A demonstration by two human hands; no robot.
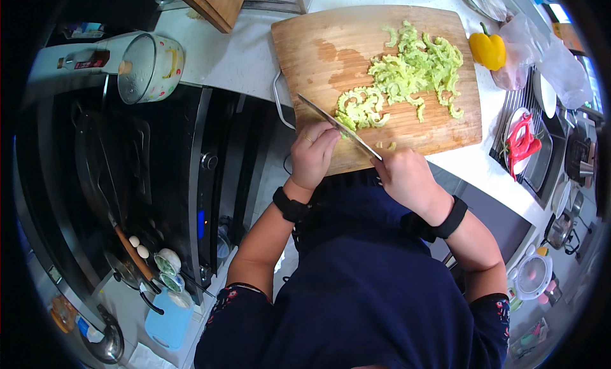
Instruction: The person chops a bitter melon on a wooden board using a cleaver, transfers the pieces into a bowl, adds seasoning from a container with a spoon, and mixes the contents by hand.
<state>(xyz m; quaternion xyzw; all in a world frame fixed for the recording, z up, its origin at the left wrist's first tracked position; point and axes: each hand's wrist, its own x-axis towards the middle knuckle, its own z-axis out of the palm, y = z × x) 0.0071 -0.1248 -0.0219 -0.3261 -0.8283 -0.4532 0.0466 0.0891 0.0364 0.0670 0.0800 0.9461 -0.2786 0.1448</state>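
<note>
My right hand (405, 175) is closed around the handle of a kitchen knife (336, 123), whose blade slants up and to the left over the lower left part of a wooden cutting board (310, 49). Beside the blade, my left hand (312, 149) has its fingers bent over a piece of pale green vegetable (344, 121), probably bitter melon; the fingers hide much of it. Thin, ridged, curved slices (405, 73) of the same vegetable lie heaped from the blade to the board's upper right. A few bits are near my right knuckles.
A yellow bell pepper (488, 49) and plastic bags (520, 44) lie right of the board. Red chili peppers (522, 140) rest on a plate by the sink. To the left stand a lidded enamel pot (150, 68) and a black stove (167, 111). A wooden rack (215, 6) is at the top.
</note>
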